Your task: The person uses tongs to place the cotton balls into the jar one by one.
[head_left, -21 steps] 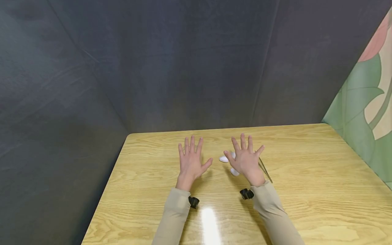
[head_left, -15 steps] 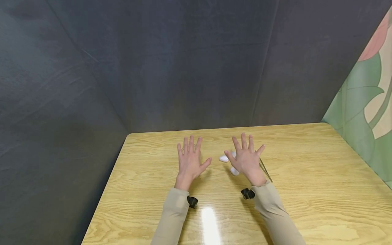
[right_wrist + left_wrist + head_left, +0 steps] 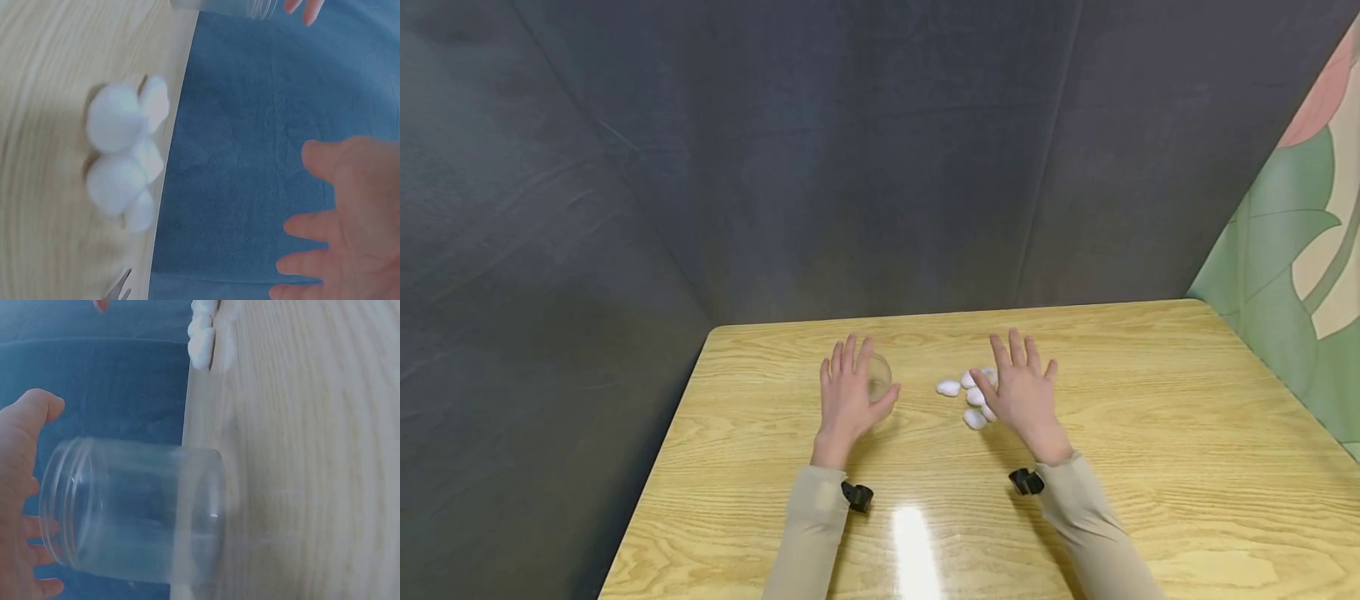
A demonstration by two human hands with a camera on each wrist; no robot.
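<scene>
My left hand (image 3: 848, 402) is held above the table with fingers extended and thumb apart, close to a clear open-topped jar (image 3: 137, 512). The jar stands upright on the wood, partly covered by that hand in the head view. My right hand (image 3: 1027, 402) hovers with spread fingers at the right of several white cotton balls (image 3: 975, 397), touching none of them. They lie loosely grouped, seen close in the right wrist view. Two thin metal tips, seemingly of tweezers (image 3: 117, 289), enter the bottom of that view; the right hand hides them in the head view.
The wood-grain table (image 3: 760, 467) ends at a dark cloth (image 3: 865, 183) behind and on the left. A leaf-patterned curtain (image 3: 1285, 275) hangs along the right. Small black wrist cameras (image 3: 857, 497) sit under both cuffs.
My hands have moved apart, the left one leftward and the right one rightward. More of the jar and the cotton balls shows now, while the tweezers have become covered in the head view.
</scene>
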